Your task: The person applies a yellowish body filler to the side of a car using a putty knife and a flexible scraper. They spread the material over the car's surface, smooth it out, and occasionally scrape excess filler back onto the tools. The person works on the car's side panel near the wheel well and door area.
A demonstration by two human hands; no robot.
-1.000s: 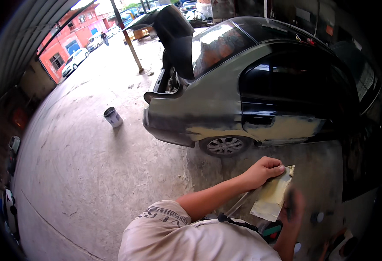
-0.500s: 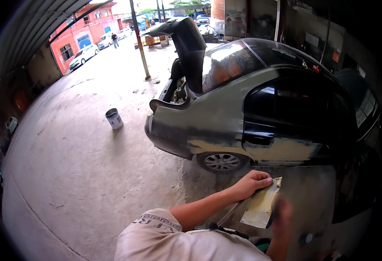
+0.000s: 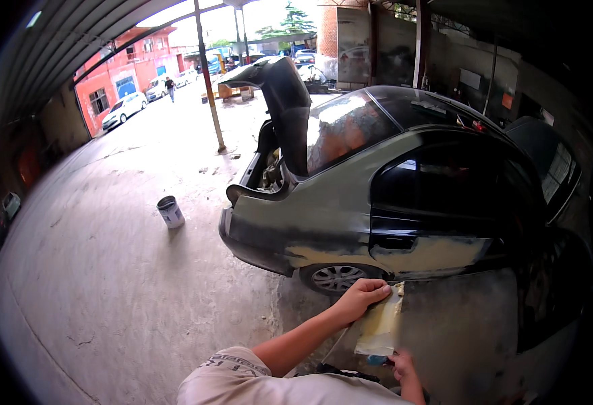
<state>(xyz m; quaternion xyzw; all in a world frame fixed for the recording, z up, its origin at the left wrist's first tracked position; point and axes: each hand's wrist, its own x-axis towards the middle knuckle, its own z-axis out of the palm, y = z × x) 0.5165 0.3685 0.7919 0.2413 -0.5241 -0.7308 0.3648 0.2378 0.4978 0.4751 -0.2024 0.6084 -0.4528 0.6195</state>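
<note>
My left hand (image 3: pixel 362 298) is closed on the upper edge of a flat mixing board (image 3: pixel 381 329), its thumb on top. Yellowish body filler is smeared over the board, thickest along its right side. At the board's lower edge, my right hand (image 3: pixel 403 368) grips a putty scraper (image 3: pixel 377 360), of which a small blue part shows; its blade is hidden or blurred. Beyond my hands stands a dark car (image 3: pixel 323 216), side-on, its trunk lid (image 3: pixel 286 108) raised. Cream filler patches (image 3: pixel 438 254) cover its lower rear door and the area above the wheel (image 3: pixel 337 277).
A white bucket (image 3: pixel 171 213) stands on the concrete floor (image 3: pixel 121 290) behind the car. A slim post (image 3: pixel 210 88) rises beyond the trunk. Far off, a person (image 3: pixel 170 88) is near parked cars (image 3: pixel 125 110) and a red building (image 3: pixel 118 71).
My right hand has dropped from the board's right side to its lower edge with the scraper. Board and left hand appear further left and slightly lower; the view has tilted up.
</note>
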